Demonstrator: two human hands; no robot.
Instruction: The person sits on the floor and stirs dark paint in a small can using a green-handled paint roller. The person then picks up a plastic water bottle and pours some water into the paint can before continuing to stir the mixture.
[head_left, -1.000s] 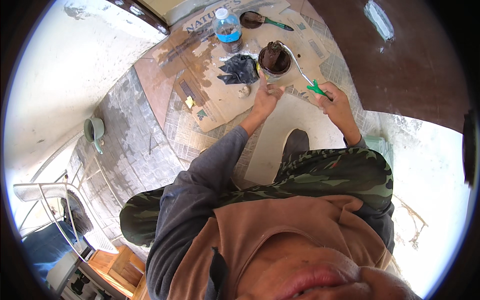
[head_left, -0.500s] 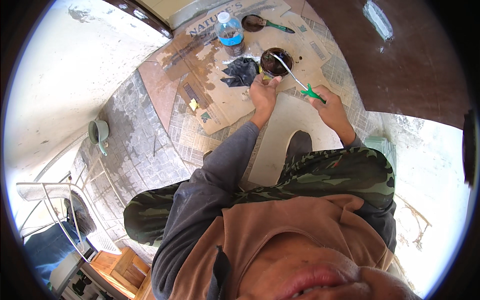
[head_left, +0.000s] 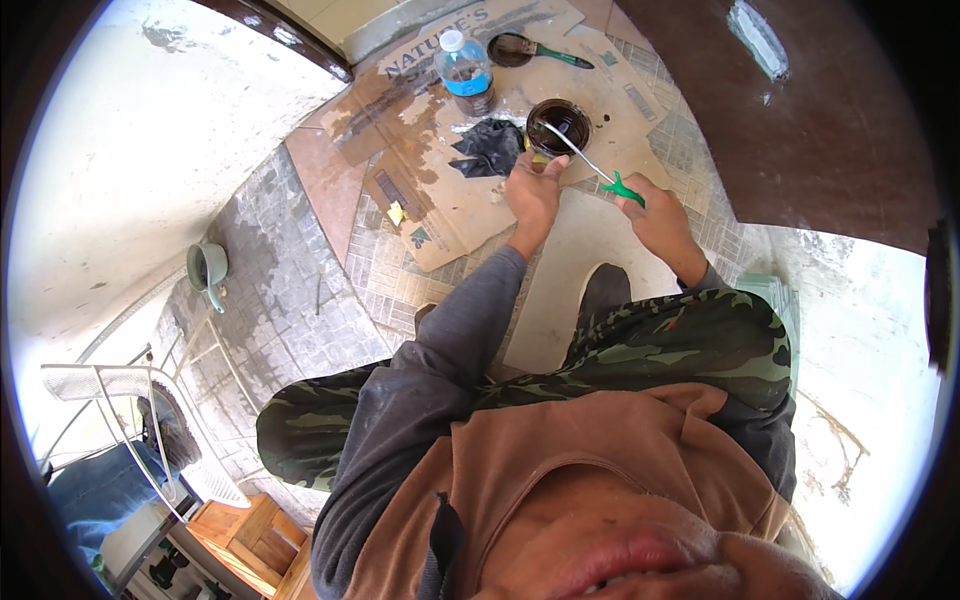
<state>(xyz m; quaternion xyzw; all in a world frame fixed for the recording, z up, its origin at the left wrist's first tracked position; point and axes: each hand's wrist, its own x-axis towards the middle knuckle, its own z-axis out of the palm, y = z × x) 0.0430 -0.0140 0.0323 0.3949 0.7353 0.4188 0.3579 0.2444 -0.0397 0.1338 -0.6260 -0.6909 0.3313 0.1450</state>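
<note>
A round-necked top (head_left: 590,430), brown at the front, had long dark grey sleeves (head_left: 430,345), the left one smudged pale partway along. A black strap (head_left: 443,548) hung over the top's left side. The loose camouflage trousers (head_left: 700,345) mixed greens and black. The right shoe (head_left: 606,290) was dark with a pale edge. The left hand (head_left: 535,195) and right hand (head_left: 658,218) were bare.

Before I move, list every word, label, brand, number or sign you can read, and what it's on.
I won't copy wording, only place it:
Cardboard sheet: large dark capitals near its far edge, partly legible.
Same sheet: small dark printed boxes and green emblems, too small to read.
Plastic bottle: blue band, no legible lettering.
Can in the left hand: yellow patch, mostly hidden, unreadable.
</note>
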